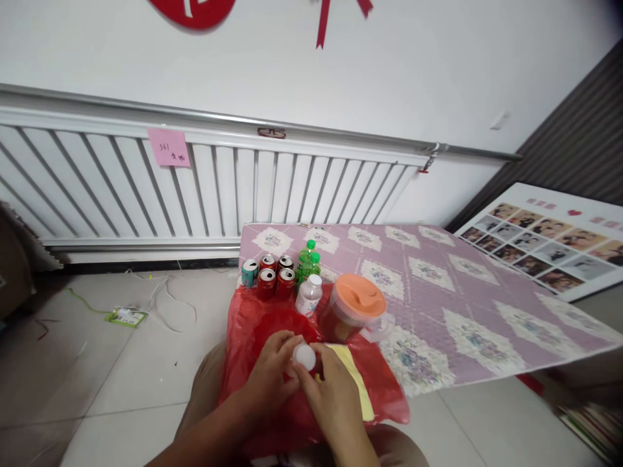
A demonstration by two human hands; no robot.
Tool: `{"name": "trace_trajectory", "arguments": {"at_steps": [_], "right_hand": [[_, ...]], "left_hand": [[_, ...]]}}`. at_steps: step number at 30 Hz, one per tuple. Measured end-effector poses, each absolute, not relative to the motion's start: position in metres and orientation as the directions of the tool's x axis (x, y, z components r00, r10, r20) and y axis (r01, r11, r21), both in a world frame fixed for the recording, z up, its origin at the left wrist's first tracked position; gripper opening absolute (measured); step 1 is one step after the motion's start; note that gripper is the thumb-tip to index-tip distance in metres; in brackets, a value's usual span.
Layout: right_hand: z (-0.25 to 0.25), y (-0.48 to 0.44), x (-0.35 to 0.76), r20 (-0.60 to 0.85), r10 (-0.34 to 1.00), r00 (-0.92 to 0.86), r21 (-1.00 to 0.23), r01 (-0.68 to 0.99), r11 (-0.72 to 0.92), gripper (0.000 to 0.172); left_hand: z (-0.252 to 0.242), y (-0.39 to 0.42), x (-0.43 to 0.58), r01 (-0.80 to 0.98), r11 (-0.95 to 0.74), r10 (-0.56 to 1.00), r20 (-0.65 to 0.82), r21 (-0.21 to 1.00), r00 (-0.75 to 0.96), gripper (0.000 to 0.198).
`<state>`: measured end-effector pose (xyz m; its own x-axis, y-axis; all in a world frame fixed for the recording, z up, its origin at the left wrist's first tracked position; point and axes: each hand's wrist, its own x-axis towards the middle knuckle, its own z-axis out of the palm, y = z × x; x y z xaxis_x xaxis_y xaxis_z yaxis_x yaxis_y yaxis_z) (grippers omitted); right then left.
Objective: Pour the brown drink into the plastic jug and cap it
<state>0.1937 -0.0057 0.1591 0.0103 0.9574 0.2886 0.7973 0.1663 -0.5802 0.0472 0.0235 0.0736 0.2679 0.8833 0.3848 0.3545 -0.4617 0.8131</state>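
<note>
A bottle with a white cap (304, 357) is held upright between my two hands over a red basin (272, 319). My left hand (273, 368) is closed around its left side. My right hand (329, 383) is closed on its right side, fingers close to the cap. Most of the bottle's body is hidden by my hands. Just beyond stands another white bottle (309, 296) with a white lid. A clear pitcher (344, 318) with an orange lid (357, 295) is to its right. A folded yellow cloth (357, 383) lies beside my right hand.
Several opened drink cans (267, 283) and two green-capped bottles (306, 261) stand behind the basin. Red plastic sheeting (389, 389) covers the near end of the patterned tablecloth (428, 272). A white radiator (272, 185) runs along the wall. A power strip (125, 316) lies on the floor.
</note>
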Motion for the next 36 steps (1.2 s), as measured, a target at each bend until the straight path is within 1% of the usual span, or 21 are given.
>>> {"name": "trace_trajectory", "arguments": {"at_steps": [2, 4, 6, 8, 13, 18, 22, 23, 24, 26, 28, 29, 30, 32, 34, 36], "right_hand": [[0.163, 0.000, 0.193, 0.236, 0.972, 0.008, -0.470, 0.876, 0.107, 0.026], [0.164, 0.006, 0.191, 0.177, 0.984, 0.016, -0.371, 0.927, 0.052, 0.027], [0.165, 0.012, 0.187, 0.135, 0.991, 0.022, -0.304, 0.952, 0.020, 0.027], [0.167, 0.018, 0.183, 0.112, 0.994, 0.001, -0.267, 0.963, 0.029, 0.024], [0.181, 0.033, 0.182, 0.062, 0.984, -0.167, -0.239, 0.955, 0.177, 0.016], [0.191, 0.047, 0.191, 0.005, 0.939, -0.345, -0.211, 0.917, 0.338, 0.015], [0.191, 0.052, 0.194, 0.004, 0.895, -0.447, -0.244, 0.867, 0.434, 0.015], [0.191, 0.052, 0.193, 0.003, 0.892, -0.453, -0.256, 0.861, 0.439, 0.018], [0.192, 0.051, 0.192, 0.006, 0.893, -0.451, -0.269, 0.859, 0.436, 0.024], [0.194, 0.048, 0.189, 0.029, 0.914, -0.404, -0.303, 0.868, 0.393, 0.043], [0.196, 0.045, 0.184, 0.049, 0.953, -0.298, -0.336, 0.894, 0.296, 0.061], [0.197, 0.045, 0.182, 0.046, 0.971, -0.233, -0.340, 0.911, 0.235, 0.063], [0.197, 0.045, 0.179, 0.033, 0.984, -0.172, -0.330, 0.928, 0.174, 0.060], [0.197, 0.046, 0.176, -0.006, 0.996, -0.093, -0.283, 0.955, 0.088, 0.046], [0.196, 0.049, 0.173, -0.037, 0.996, -0.083, -0.243, 0.967, 0.071, 0.035], [0.195, 0.050, 0.173, -0.041, 0.992, -0.116, -0.231, 0.967, 0.103, 0.028]], "left_hand": [[0.069, 0.028, 0.052, 0.356, -0.453, 0.887, 0.372, 0.817, 0.273, 0.068], [0.066, 0.033, 0.054, 0.361, -0.446, 0.889, 0.359, 0.819, 0.285, 0.068], [0.066, 0.038, 0.055, 0.360, -0.448, 0.886, 0.352, 0.819, 0.302, 0.070], [0.069, 0.042, 0.053, 0.345, -0.460, 0.877, 0.358, 0.818, 0.321, 0.069], [0.079, 0.052, 0.048, 0.289, -0.492, 0.853, 0.386, 0.821, 0.352, 0.060], [0.076, 0.057, 0.050, 0.280, -0.476, 0.866, 0.389, 0.834, 0.314, 0.055], [0.072, 0.060, 0.051, 0.296, -0.448, 0.883, 0.365, 0.844, 0.296, 0.054], [0.072, 0.060, 0.050, 0.297, -0.446, 0.885, 0.367, 0.844, 0.286, 0.054], [0.073, 0.061, 0.050, 0.295, -0.449, 0.885, 0.374, 0.843, 0.278, 0.053], [0.074, 0.062, 0.049, 0.292, -0.468, 0.877, 0.396, 0.834, 0.272, 0.053], [0.074, 0.062, 0.048, 0.295, -0.483, 0.869, 0.411, 0.825, 0.275, 0.051], [0.074, 0.063, 0.048, 0.297, -0.478, 0.872, 0.406, 0.827, 0.273, 0.049], [0.074, 0.063, 0.049, 0.300, -0.464, 0.880, 0.394, 0.833, 0.266, 0.047], [0.073, 0.062, 0.050, 0.301, -0.426, 0.899, 0.363, 0.854, 0.244, 0.045], [0.071, 0.062, 0.051, 0.284, -0.405, 0.909, 0.348, 0.869, 0.230, 0.048], [0.070, 0.062, 0.051, 0.268, -0.417, 0.903, 0.362, 0.869, 0.230, 0.053]]}}
